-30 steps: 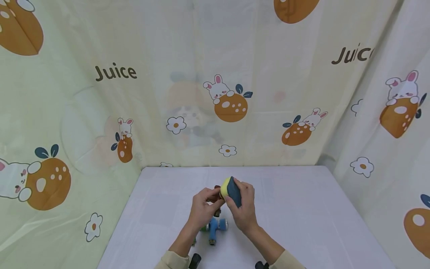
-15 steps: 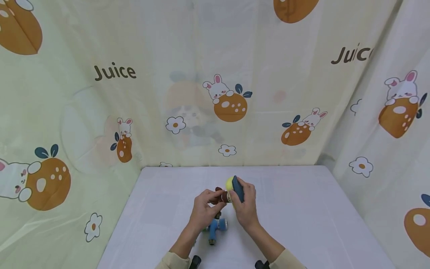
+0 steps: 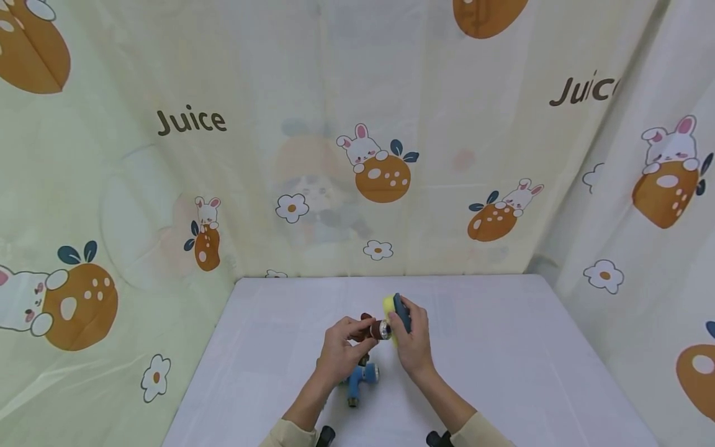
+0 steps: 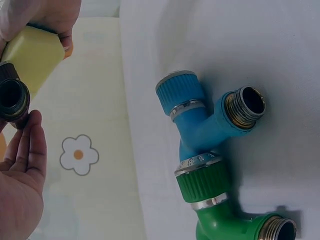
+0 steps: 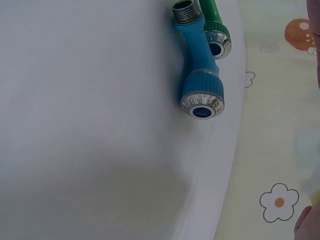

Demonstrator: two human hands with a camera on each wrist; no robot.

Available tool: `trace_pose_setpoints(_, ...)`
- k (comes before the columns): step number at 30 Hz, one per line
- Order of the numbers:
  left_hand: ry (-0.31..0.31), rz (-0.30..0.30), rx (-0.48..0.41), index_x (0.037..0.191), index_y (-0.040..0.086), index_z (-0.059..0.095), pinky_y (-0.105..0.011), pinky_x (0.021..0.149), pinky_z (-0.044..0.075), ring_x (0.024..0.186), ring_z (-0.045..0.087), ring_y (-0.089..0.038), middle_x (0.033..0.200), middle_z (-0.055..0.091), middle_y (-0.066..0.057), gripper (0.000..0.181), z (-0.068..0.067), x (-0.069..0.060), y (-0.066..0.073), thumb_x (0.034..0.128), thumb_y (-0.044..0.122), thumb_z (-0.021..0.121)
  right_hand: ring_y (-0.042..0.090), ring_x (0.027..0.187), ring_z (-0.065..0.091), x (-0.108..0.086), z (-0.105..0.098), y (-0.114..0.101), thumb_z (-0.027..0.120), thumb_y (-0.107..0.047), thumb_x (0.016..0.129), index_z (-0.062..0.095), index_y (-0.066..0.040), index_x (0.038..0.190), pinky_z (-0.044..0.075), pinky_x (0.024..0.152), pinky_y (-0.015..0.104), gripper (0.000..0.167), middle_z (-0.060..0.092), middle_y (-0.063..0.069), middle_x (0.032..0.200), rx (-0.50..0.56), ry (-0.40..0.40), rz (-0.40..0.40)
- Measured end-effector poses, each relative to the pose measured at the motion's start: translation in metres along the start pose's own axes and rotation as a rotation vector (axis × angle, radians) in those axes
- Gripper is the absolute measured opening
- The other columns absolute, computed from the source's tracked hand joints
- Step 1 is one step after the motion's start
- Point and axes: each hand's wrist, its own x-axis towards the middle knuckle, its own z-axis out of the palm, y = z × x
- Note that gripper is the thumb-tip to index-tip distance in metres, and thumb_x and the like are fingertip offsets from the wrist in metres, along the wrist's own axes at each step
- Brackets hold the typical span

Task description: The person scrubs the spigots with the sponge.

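Observation:
My left hand (image 3: 342, 346) pinches a brown pipe fitting (image 3: 375, 329) between thumb and fingers, its silvery ringed end turned to the right. My right hand (image 3: 414, 343) grips a sponge (image 3: 402, 312), yellow with a dark blue scouring side, just right of that end. Whether sponge and fitting touch, I cannot tell. In the left wrist view the yellow side of the sponge (image 4: 37, 55) lies behind the fitting's dark threaded opening (image 4: 12, 95). Below the hands, a blue pipe fitting (image 3: 363, 374) lies on the table, with a green pipe fitting (image 4: 205, 182) beside it.
The white table (image 3: 491, 360) runs back to a patterned curtain (image 3: 246, 161), which also hangs at both sides. Black wrist gear (image 3: 325, 436) shows at the bottom by the left sleeve, with more black gear (image 3: 438, 438) by the right.
The sponge has moved right, off the end of the brown fitting, and turned more edge-on. That silvery end, covered earlier, now shows. Both hands have shifted slightly right.

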Motion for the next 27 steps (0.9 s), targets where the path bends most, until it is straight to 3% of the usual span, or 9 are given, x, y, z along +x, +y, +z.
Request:
trace_pose_setpoints(5, 0.002, 0.003, -0.013, 0.125, 0.015, 0.077, -0.023, 0.074, 0.058, 0.088, 0.069, -0.012, 0.095, 0.066, -0.003, 0.038, 0.001, 0.0, 0.0, 0.0881, 0.01, 0.083, 0.024, 0.109, 0.048, 0.001, -0.001, 0.006, 0.058, -0.04, 0.106, 0.048, -0.013, 0.151, 0.044, 0.087, 0.036, 0.054, 0.048, 0.015, 0.132, -0.006, 0.001, 0.035)
trace_pose_setpoints(12, 0.002, -0.013, 0.026, 0.122, 0.017, 0.079, -0.033, 0.079, 0.062, 0.084, 0.07, -0.007, 0.096, 0.071, 0.001, 0.037, 0.001, 0.0, -0.003, 0.0863, 0.016, 0.086, 0.027, 0.113, 0.046, 0.0, -0.005, 0.019, 0.061, -0.04, 0.104, 0.047, -0.013, 0.153, 0.042, 0.089, 0.038, 0.057, 0.047, 0.017, 0.136, -0.03, -0.013, 0.05)
trace_pose_setpoints(19, -0.018, -0.039, 0.093, 0.117, 0.018, 0.08, -0.025, 0.075, 0.059, 0.084, 0.072, -0.008, 0.095, 0.078, 0.004, 0.033, 0.006, -0.003, -0.013, 0.0843, 0.019, 0.087, 0.033, 0.118, 0.039, 0.003, -0.018, 0.045, 0.076, -0.039, 0.093, 0.049, -0.017, 0.152, 0.032, 0.09, 0.046, 0.069, 0.05, 0.022, 0.137, -0.224, 0.096, 0.072)
trace_pose_setpoints(23, -0.047, -0.054, 0.19, 0.118, 0.02, 0.08, -0.025, 0.076, 0.059, 0.082, 0.073, -0.003, 0.093, 0.08, 0.007, 0.033, 0.011, -0.004, -0.021, 0.0863, 0.025, 0.086, 0.039, 0.124, 0.038, 0.002, -0.026, 0.058, 0.077, -0.037, 0.093, 0.045, -0.017, 0.157, 0.029, 0.099, 0.053, 0.074, 0.048, 0.026, 0.14, -0.286, 0.106, 0.084)
trace_pose_setpoints(27, -0.072, -0.039, 0.263, 0.119, 0.024, 0.079, -0.028, 0.078, 0.059, 0.083, 0.073, -0.001, 0.091, 0.079, 0.01, 0.031, 0.018, -0.004, -0.022, 0.0884, 0.026, 0.084, 0.041, 0.118, 0.04, 0.002, -0.031, 0.07, 0.076, -0.034, 0.093, 0.044, -0.018, 0.159, 0.029, 0.098, 0.056, 0.074, 0.05, 0.025, 0.141, -0.36, 0.124, 0.061)
